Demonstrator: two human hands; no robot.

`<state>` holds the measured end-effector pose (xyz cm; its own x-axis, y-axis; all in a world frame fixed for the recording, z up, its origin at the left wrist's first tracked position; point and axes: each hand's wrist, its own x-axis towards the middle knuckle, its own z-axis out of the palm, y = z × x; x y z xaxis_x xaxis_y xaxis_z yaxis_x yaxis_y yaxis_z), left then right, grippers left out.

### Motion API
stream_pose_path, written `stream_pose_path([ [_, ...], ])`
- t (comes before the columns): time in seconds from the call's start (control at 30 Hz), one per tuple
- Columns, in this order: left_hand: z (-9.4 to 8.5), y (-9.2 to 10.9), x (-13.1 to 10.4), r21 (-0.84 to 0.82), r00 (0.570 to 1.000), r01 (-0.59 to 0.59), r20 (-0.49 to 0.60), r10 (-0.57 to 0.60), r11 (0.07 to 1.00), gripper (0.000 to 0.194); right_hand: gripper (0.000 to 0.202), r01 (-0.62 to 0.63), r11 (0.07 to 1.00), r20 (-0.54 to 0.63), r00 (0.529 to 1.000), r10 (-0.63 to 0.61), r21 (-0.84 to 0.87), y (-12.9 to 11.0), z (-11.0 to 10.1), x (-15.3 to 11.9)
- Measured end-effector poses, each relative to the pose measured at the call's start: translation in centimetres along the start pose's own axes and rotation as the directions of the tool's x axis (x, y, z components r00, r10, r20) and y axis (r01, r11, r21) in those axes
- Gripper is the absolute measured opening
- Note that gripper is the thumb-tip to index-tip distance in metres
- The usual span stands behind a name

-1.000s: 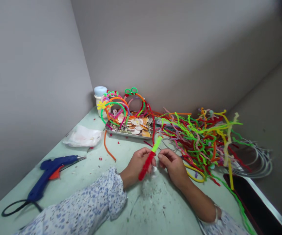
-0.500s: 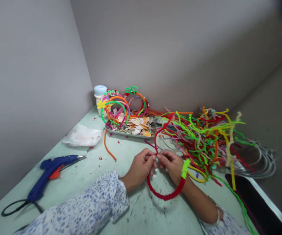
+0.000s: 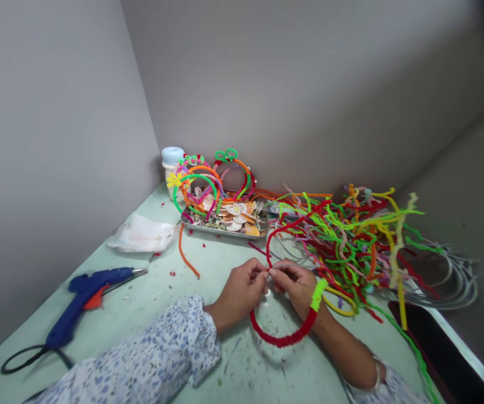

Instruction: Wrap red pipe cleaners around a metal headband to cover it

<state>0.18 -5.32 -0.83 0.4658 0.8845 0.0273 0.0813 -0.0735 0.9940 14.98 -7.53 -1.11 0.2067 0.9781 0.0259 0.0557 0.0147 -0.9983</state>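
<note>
Red-wrapped headband [image 3: 284, 340] in the head view, curving low between the forearms, its lime-green end [image 3: 318, 294] up by the right wrist! Left hand [image 3: 242, 292] pinched on the headband's other end, right hand [image 3: 295, 285] closed, thumb to finger, on a red pipe cleaner [image 3: 295, 223] that arcs up and away, fingertips nearly meeting. Heaped pipe cleaners [image 3: 346, 247] sprawl to the right; over on the left, a blue glue gun [image 3: 84, 297] lies on the table [image 3: 141, 303].

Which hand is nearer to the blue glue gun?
Left. The left hand is to the right of the glue gun, apart from it; the right hand is farther off, beyond the left.
</note>
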Motion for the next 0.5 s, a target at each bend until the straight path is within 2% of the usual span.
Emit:
stream_pose_path([
  [0.17, -0.03, -0.05, -0.05, 0.029, 1.0, -0.026, -0.001, 0.026, 0.999, 0.017, 0.023, 0.035, 0.998, 0.009, 0.999, -0.035, -0.043, 0.29, -0.18, 0.01],
  [0.5, -0.05, -0.64, 0.33, -0.034, 0.999, 0.024, 0.023, -0.023, 0.999, 0.017, 0.026, 0.092, 0.993, -0.02, 0.995, -0.094, -0.075, 0.52, 0.52, 0.0],
])
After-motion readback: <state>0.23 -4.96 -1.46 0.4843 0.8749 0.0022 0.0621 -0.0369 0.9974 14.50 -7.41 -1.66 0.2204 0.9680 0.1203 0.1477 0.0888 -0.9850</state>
